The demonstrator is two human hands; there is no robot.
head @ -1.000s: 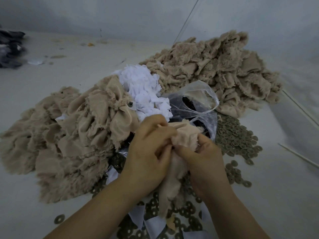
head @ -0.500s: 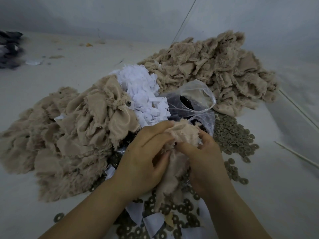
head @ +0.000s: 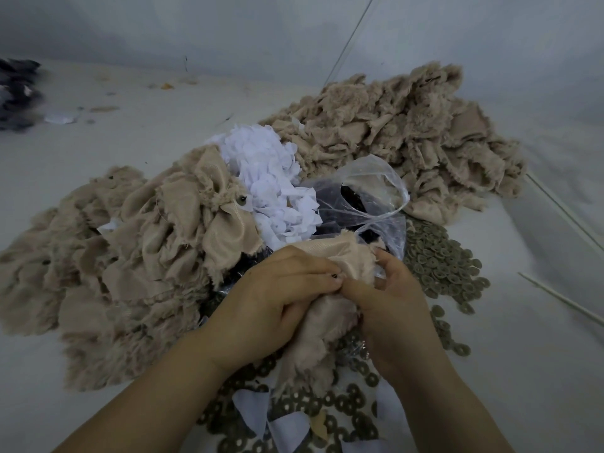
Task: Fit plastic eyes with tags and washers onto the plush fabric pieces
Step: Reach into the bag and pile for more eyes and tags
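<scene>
Plush fabric piece [head: 330, 256] pinched between left hand [head: 274, 308] and right hand [head: 389, 308], both closed on it

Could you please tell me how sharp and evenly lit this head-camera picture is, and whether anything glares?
Head view: dim, cool, flat light with soft shadows; the hands and held fabric piece are reasonably sharp; the plastic bag shows mild sheen; the corners darken and straight wall lines lean, wide-angle distortion.

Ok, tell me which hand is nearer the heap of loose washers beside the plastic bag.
Right. The right hand sits just left of the washer heap, almost at its edge. The left hand is farther away, beyond the plush piece both hands grip.
</scene>
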